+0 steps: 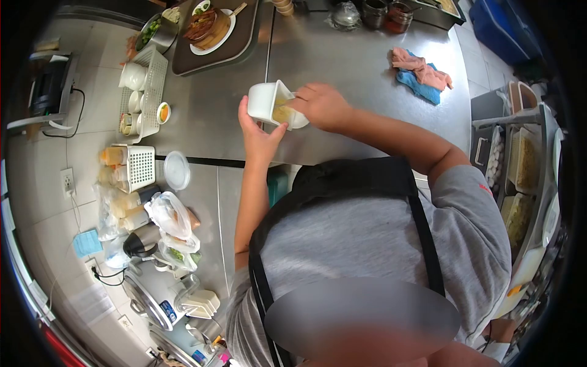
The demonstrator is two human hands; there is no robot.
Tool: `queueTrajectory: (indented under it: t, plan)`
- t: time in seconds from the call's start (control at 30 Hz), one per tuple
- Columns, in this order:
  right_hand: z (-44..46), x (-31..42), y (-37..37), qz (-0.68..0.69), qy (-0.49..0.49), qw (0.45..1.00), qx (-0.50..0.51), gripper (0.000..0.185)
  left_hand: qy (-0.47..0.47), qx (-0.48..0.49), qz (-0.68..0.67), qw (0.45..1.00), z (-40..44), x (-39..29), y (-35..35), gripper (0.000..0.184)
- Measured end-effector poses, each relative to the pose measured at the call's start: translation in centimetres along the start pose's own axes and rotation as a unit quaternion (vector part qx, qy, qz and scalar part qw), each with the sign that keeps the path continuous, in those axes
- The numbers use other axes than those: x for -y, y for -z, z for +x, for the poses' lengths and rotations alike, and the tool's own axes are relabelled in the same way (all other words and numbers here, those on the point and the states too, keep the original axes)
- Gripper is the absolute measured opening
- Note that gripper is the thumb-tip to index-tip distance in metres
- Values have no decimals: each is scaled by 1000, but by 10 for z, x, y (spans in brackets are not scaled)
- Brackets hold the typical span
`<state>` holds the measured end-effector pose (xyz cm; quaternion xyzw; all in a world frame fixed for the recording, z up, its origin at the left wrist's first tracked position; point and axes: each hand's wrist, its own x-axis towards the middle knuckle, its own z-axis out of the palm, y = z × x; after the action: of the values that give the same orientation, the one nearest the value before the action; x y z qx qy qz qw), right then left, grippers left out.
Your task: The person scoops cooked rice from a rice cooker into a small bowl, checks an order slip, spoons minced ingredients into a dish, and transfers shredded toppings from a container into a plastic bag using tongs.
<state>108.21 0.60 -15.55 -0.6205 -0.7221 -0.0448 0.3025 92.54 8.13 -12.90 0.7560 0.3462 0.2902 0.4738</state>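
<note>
My left hand (263, 134) gripped a white tub (262, 103), thumb by its rim, and held it tilted, mouth toward the right, over the near part of the steel table (342, 58). Yellowish food (281, 112) lay inside. My right hand (321, 107) was at the tub's mouth, fingers curled; they were blurred, and I couldn't tell whether they gripped anything. At the far left sat a brown tray (243, 46) bearing a white plate (232, 25); at the far right, a pink cloth (422, 68) lay partly over a blue cloth (420, 89)
</note>
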Motion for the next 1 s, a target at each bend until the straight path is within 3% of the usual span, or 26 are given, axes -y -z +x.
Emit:
queueTrajectory:
  t: [0.2,0.33,0.63,0.73,0.83,0.93,1.0]
  plan:
    - [-17,-5,-13,8,-23,1000,13,17,-84,-2,157,984,3,-3,0,88]
    - [-16,0,-8,17,-66,997,-32,19,-87,-2,170,982,3,-7,-2,86]
    - [-32,6,-12,28,-159,984,74,23,-46,-7,184,982,7,-8,4,87]
    - [-21,17,-3,66,-102,993,-6,24,-47,0,195,980,4,-17,0,87]
    - [-20,14,-15,71,-56,996,-2,24,-65,7,182,981,6,-16,-3,87]
    - [-34,-1,-13,22,-88,993,78,24,-72,1,201,977,9,-14,2,88]
    - [-30,-2,-7,33,-111,992,58,24,-50,11,211,976,6,-14,2,90]
